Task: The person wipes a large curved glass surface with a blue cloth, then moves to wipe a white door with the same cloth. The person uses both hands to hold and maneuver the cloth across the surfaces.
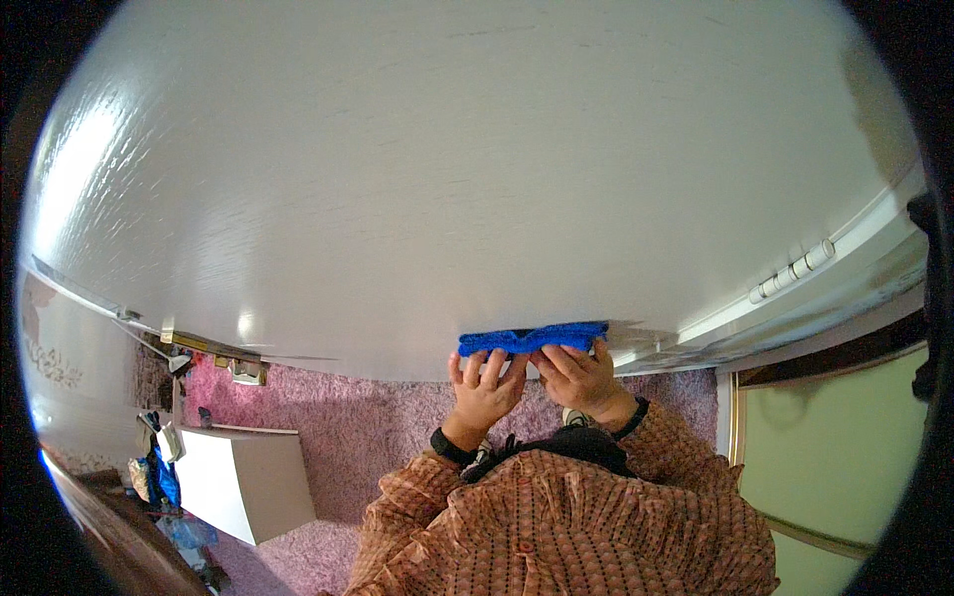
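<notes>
A folded blue cloth (533, 339) lies pressed against a white door (477, 186) that fills the upper part of the view. My left hand (486, 393) holds the cloth's left part, with the fingers spread over it. On its right part, my right hand (580, 378) presses with fingers pointing up toward the door. Both hands are side by side, nearly touching. Dark bands circle both wrists, and patterned brown sleeves cover my arms. The cloth's face toward the door is hidden.
A white hinge (791, 271) joins the door to its frame on the right. At left are a metal door handle (248, 372) and a white box-like cabinet (250, 477). Pink carpet (358, 425) covers the floor. A pale green panel (827, 447) stands at right.
</notes>
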Demonstrator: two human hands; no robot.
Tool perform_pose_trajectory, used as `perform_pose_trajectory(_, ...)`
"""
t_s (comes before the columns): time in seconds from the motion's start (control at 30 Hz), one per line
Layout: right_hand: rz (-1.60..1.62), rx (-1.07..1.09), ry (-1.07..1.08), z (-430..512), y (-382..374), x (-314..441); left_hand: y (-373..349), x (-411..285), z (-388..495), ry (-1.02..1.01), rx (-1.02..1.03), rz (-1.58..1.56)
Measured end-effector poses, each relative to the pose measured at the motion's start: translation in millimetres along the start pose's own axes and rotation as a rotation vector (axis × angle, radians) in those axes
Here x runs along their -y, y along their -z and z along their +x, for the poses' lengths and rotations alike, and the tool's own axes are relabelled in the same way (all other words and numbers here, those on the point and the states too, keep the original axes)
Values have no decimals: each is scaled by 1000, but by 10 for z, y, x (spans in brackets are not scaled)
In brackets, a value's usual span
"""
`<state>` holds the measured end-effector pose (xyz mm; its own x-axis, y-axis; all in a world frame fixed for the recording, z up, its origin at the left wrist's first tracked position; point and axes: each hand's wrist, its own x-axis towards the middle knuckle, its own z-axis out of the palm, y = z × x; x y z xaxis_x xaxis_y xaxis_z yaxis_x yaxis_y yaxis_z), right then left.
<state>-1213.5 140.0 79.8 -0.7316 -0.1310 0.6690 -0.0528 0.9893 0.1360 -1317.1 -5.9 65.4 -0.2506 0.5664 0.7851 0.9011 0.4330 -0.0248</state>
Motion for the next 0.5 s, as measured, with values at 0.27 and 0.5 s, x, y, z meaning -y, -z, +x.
perform_pose_trajectory(0.27, -22, 43, 9, 18, 38, 44, 65, 41, -20, -85, 73, 21)
perform_pose_trajectory(0.5, -39, -270, -84, 1114, 622, 3, 716, 297, 1178, 24, -244, -11)
